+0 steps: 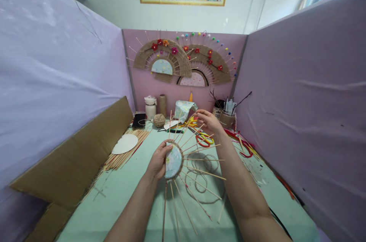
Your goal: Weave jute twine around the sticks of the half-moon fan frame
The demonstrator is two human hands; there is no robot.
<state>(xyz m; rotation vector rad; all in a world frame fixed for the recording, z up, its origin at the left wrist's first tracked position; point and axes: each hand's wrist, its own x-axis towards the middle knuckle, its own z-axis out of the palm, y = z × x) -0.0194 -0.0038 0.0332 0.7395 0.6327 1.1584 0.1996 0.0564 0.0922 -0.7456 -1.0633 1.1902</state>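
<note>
My left hand (158,160) is closed on a half-disc (174,161) covered in pale blue floral cloth, thumb on its face near the straight edge. Brown cord edges the curve, and several thin wooden sticks (204,172) fan out from it, some with red marks. My right hand (208,121) is raised beyond the upper sticks, thumb and fingertips pinched together; what they hold, if anything, is too small to make out. Loose loops of twine (201,186) lie on the table under the sticks. Red-and-yellow-handled scissors (204,140) rest just below my right hand.
At left, a white oval card (125,144) lies on a pile of sticks (114,161) beside leaning cardboard (77,150). Behind stand a twine ball (159,120), a white jar (150,108) and a stick-filled pot (228,120). Finished fans (162,57) hang on the pink back panel.
</note>
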